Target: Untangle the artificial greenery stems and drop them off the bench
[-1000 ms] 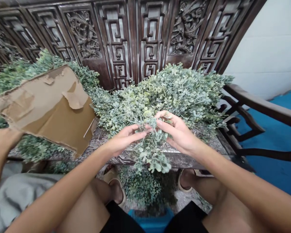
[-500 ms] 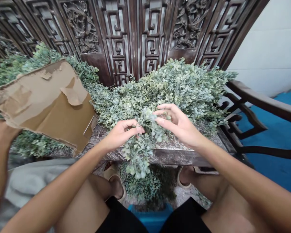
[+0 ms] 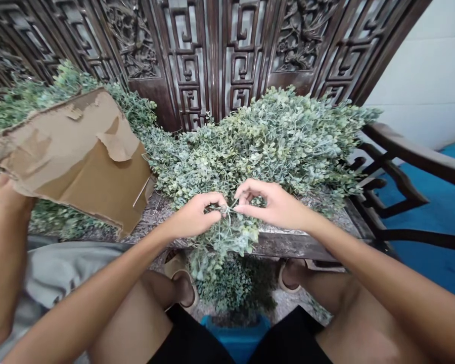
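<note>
The left hand [image 3: 193, 216] and right hand [image 3: 273, 205] each pinch narrowly at a thin stem [image 3: 227, 210] of a leafy sprig [image 3: 223, 237] draped over the surface [image 3: 299, 246] edge, where a hard tug could snap the stem or snag the tangled foliage [image 3: 273, 136] behind it.

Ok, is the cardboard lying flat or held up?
Held up and tilted: another person's hand grips the left edge of the cardboard, so it slants above the leaves.
</note>
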`<control>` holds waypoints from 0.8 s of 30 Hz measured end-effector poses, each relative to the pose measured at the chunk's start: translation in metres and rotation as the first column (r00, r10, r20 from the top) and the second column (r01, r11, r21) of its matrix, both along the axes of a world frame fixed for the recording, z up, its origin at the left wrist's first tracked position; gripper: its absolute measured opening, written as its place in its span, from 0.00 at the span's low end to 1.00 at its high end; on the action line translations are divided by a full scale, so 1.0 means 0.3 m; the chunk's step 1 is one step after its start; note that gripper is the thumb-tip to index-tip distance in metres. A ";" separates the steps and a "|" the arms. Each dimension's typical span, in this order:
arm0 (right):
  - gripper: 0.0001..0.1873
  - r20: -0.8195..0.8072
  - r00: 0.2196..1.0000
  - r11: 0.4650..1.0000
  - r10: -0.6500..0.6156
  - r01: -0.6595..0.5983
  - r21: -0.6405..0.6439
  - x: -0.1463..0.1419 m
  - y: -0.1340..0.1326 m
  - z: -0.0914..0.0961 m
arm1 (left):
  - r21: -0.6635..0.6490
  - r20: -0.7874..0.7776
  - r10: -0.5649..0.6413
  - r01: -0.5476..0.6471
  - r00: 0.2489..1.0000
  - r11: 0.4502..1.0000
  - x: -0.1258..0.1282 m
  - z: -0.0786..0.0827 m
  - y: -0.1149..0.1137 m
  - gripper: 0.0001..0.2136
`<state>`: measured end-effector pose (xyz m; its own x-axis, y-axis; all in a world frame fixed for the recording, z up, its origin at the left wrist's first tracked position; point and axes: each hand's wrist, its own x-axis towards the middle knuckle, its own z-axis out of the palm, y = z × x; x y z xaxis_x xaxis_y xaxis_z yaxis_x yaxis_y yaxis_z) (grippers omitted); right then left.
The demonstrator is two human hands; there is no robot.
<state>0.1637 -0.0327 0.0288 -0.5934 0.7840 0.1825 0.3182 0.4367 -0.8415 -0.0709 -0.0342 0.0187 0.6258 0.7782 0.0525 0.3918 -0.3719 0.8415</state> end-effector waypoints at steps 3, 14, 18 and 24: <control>0.12 0.017 0.999 0.998 0.039 -0.038 -0.058 -0.009 -0.005 -0.013 | -0.042 0.008 -0.024 0.024 1.000 0.999 -0.003 -0.012 0.003 0.05; 0.15 0.036 0.996 0.997 0.077 -0.076 -0.034 -0.005 -0.019 -0.010 | -0.371 0.076 -0.186 0.201 0.980 0.907 -0.030 0.042 -0.011 0.02; 0.15 0.121 0.989 0.990 0.083 -0.096 0.105 -0.004 -0.017 -0.009 | -0.298 0.015 -0.131 0.129 0.991 0.946 -0.031 0.025 -0.002 0.05; 0.11 0.122 0.991 0.990 0.061 -0.075 0.115 -0.020 -0.027 -0.037 | -0.202 -0.009 -0.157 0.152 0.988 0.967 -0.027 0.011 0.008 0.07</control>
